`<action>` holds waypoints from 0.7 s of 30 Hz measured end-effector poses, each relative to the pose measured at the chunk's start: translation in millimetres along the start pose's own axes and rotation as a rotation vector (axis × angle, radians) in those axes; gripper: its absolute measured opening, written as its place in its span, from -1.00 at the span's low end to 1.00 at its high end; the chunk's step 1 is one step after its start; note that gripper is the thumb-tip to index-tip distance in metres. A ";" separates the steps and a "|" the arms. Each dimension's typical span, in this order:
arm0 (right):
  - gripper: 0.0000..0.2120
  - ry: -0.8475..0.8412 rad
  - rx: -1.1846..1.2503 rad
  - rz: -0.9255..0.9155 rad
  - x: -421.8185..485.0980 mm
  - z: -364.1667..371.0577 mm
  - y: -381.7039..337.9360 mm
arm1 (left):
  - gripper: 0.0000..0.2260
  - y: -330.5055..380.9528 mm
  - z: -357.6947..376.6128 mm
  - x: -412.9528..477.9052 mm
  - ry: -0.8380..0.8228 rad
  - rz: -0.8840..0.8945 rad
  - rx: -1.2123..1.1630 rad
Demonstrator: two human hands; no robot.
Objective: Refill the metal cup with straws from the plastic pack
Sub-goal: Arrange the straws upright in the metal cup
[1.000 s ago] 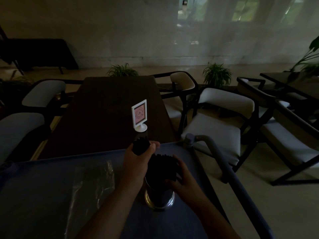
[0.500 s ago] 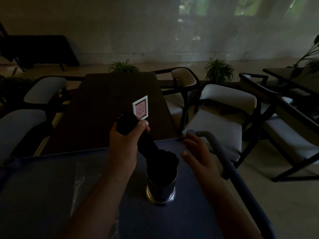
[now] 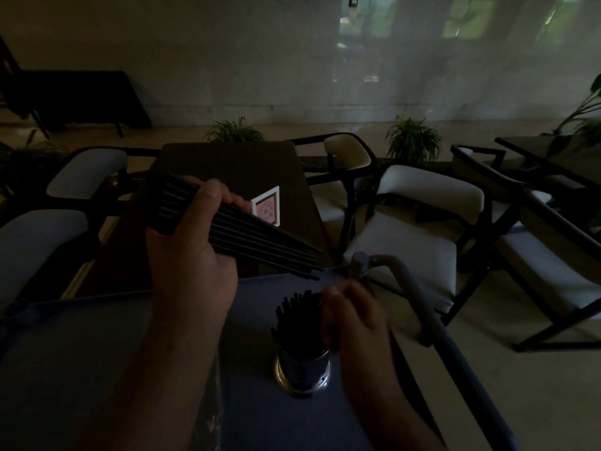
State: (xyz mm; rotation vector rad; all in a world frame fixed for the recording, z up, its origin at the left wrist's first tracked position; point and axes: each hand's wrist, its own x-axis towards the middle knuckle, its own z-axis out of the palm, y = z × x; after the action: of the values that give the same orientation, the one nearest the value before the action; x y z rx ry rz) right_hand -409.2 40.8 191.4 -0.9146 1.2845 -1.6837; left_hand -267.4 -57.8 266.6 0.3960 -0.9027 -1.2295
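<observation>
1. Head view, largest thing first: the blue cart top [image 3: 81, 369] fills the lower frame and serves as the work surface, with its grey handle bar [image 3: 419, 307] curving down the right side. Beyond it stands a dark dining table [image 3: 227, 170] with pale-cushioned chairs around it.
2. A crumpled clear plastic pack [image 3: 208, 415] lies on the cart just left of the left forearm; most of it is hidden or lost in the gloom, and whether any straws remain in it cannot be told.
3. The left hand [image 3: 192, 255] is clamped around a bundle of black straws [image 3: 247, 232], gripping near the upper left end. The bundle slopes down to the right, its free tips hanging above and just behind the cup, probably so they can be aimed into the opening.
4. The right hand [image 3: 351, 320] sits against the right side of the straws already standing in the cup, fingers curled; it looks to be steadying or pushing them aside to make room, though motion blur makes it impossible to tell if it actually grips any.
5. The metal cup [image 3: 302, 372] stands upright on the cart, already crowded with black straws that rise well above its rim.
6. A small white-framed table sign [image 3: 266, 206] stands on the dining table, partly behind the bundle.
</observation>
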 end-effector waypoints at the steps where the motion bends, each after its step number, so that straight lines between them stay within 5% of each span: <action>1: -0.85 -0.096 0.046 0.106 -3.6 10.0 1.7 | -0.93 1.2 1.6 -0.5 0.003 -0.010 -0.054; 5: -0.53 -0.339 0.380 0.445 -4.0 43.7 -1.2 | -0.94 4.4 8.1 -8.8 -0.009 -0.042 -0.152; 9: -0.38 -0.414 0.698 0.489 10.7 55.7 -27.1 | -0.87 5.1 9.2 -21.8 0.047 -0.116 -0.224; 17: -0.54 -0.026 1.080 0.459 31.8 53.0 -51.3 | -0.89 -2.4 7.0 -35.1 0.069 -0.171 -0.256; 21: -0.81 0.104 1.128 0.408 41.5 42.8 -63.0 | -0.93 -6.9 12.9 -40.3 0.060 -0.194 -0.266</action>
State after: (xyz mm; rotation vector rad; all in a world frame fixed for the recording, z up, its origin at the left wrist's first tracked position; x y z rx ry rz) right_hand -398.6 -3.8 265.1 0.1067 0.3551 -1.7400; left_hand -284.0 -20.2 254.4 0.3098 -0.6495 -1.4875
